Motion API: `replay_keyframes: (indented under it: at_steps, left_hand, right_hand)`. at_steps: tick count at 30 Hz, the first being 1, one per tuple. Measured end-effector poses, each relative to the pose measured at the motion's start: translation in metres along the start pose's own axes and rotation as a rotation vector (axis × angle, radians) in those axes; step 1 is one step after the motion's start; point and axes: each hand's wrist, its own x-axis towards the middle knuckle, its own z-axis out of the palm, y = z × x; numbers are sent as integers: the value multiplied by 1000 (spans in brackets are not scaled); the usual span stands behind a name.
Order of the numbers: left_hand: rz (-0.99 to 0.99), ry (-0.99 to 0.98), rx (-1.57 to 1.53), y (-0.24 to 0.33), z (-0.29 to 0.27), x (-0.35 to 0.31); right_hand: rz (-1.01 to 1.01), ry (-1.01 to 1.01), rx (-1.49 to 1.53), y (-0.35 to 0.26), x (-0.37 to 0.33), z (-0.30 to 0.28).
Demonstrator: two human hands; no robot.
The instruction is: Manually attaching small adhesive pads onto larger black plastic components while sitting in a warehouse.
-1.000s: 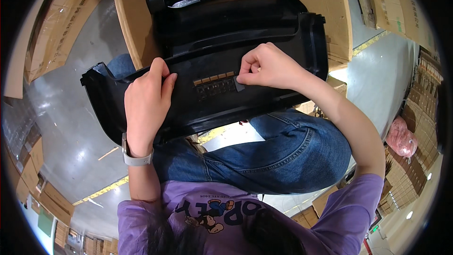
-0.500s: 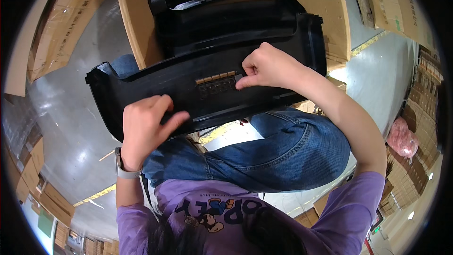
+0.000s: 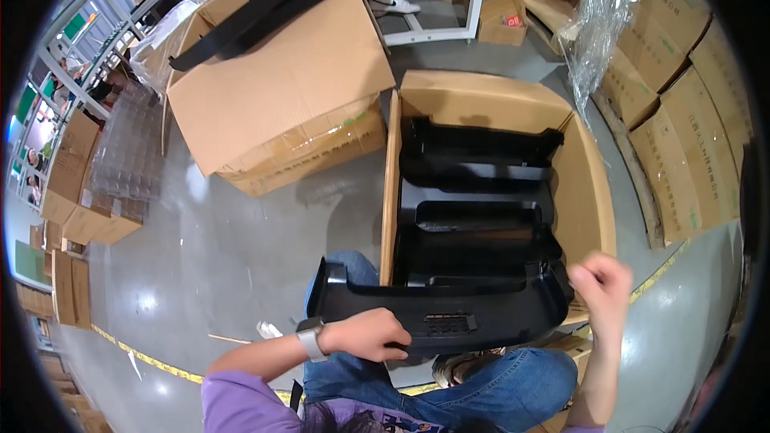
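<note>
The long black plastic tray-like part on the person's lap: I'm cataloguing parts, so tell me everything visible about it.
The long black plastic tray-like part is a matte moulded piece with raised end walls and a small rectangular grid of slots near its middle. It lies crosswise over the person's knees in blue jeans, against the open cardboard box of similar black parts. The left hand rests on its near edge; the right hand is raised just off its right end, blurred.

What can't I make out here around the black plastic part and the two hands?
- Head view: right hand is motion-blurred; whether it holds anything is unclear.
- Left hand rests on the black plastic part; its fingers' grip underneath is hidden.
- Stacked black parts in the open carton: count hidden by overlap.
</note>
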Motion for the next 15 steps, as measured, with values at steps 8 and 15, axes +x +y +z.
replay_keyframes:
  at_steps: [8, 15]
  left_hand:
    - [-138, 498, 331, 108, -163, -40]
    - [-458, 1049, 1319, 139, -356, -44]
  right_hand:
    - [-487, 6, -16, -29, -53, 17]
    - [-368, -115, -232, 10, -67, 56]
